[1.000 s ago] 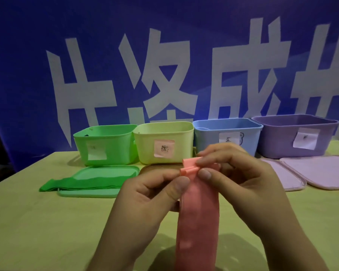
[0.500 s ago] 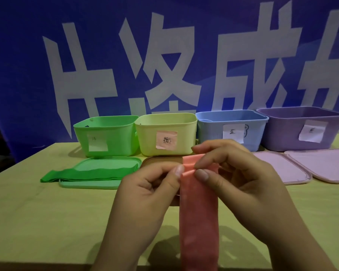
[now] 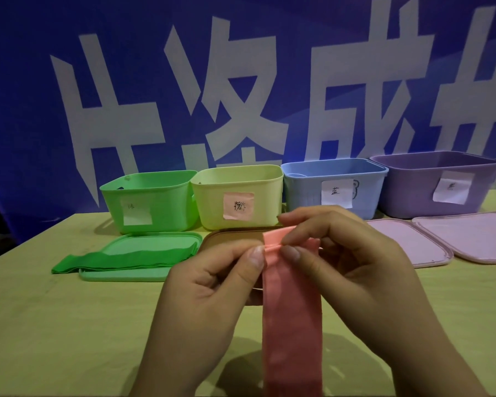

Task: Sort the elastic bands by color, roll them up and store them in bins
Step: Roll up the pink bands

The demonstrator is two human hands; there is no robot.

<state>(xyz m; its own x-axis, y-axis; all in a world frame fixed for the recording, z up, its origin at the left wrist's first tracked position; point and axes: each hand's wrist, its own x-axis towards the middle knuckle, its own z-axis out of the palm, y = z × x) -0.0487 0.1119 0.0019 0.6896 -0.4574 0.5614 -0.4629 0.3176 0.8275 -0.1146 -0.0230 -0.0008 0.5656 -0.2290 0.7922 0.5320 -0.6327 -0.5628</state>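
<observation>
The pink elastic band [image 3: 292,310] hangs at lower centre of the frame, its folded top end pinched between the left hand [image 3: 212,282] and right hand [image 3: 341,259], thumbs and fingers clamped on it. Behind, across mid-frame, stand the green bin [image 3: 149,204], yellow bin [image 3: 238,196], blue bin [image 3: 332,187] and purple bin [image 3: 438,181].

Table [image 3: 55,325]: yellow-green top. Along the far edge, four bins in a row, left to right: green bin [image 3: 149,204], yellow bin [image 3: 236,196], blue bin [image 3: 332,190], purple bin [image 3: 435,183], each with a paper label. In front: green lid [image 3: 132,275] with a green band [image 3: 121,257] across it, brown lid [image 3: 229,239], two pink lids [image 3: 407,242] [image 3: 470,239].
</observation>
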